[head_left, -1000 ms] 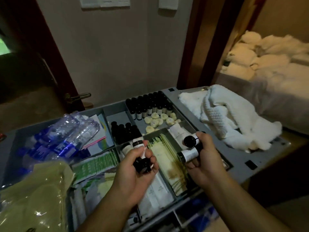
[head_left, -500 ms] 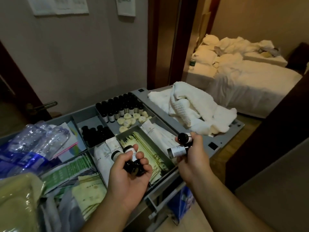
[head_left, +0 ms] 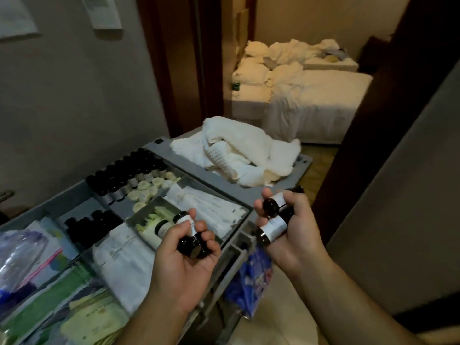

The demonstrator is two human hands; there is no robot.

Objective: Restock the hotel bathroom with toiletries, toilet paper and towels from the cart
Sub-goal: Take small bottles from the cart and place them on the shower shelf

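Beyond a dark wooden doorway (head_left: 189, 70) lies an unmade bed (head_left: 323, 100) heaped with white linen. On the near side stands the grey housekeeping cart (head_left: 239, 192), its top tray split into compartments. White towels (head_left: 244, 150) lie crumpled on its far end. Both hands are raised at the cart's near corner, apart from each other, each curled round small dark toiletry bottles with white labels. The left hand (head_left: 181, 265), palm up over the tray, grips a cluster of bottles (head_left: 191, 242), with the thumb pressing on one label. The right hand (head_left: 296, 235), just off the cart's edge, grips stacked bottles (head_left: 272, 227), one above another. More dark-capped bottles (head_left: 124, 175) stand in rows in the far compartments, with pale round soaps (head_left: 146, 190) beside them. The fingers cover too much to count the bottles in either hand, and the label print is too blurred to read. At the left, packets and plastic water bottles (head_left: 17, 252) are cut off by the frame.
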